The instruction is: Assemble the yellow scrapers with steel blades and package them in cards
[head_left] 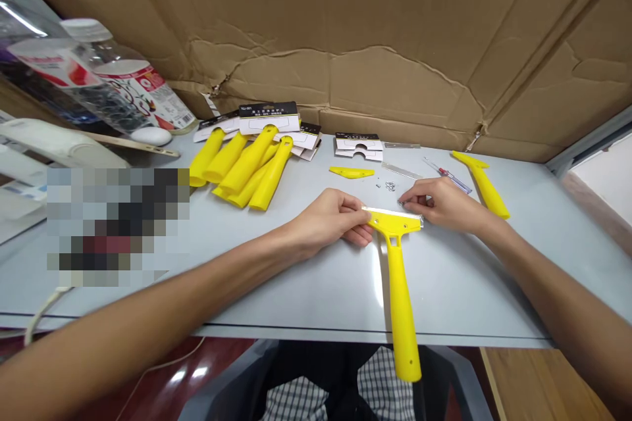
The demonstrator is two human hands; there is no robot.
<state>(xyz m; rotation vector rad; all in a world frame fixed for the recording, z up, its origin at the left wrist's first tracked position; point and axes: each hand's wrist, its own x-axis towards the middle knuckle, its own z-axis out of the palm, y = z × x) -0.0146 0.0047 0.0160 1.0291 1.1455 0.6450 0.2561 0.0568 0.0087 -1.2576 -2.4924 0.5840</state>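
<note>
A yellow scraper (402,289) lies head away from me, its handle sticking out past the table's front edge. Along its head runs a thin metal blade (397,213). My left hand (343,217) pinches the left end of that head between thumb and fingers. Just beyond the head's right end, my right hand (441,202) has its fingertips closed on a tiny metal piece that looks like a screw. Several small screws (390,186) lie close by on the table. Behind them rests a loose yellow blade cover strip (351,173).
A screwdriver (451,177) and another yellow scraper handle (486,189) lie to the right. Loose blades (401,171) and printed cards (359,146) sit at the back. Several carded yellow handles (251,161) are piled left, near plastic bottles (141,89). A cardboard wall (316,6) closes the back.
</note>
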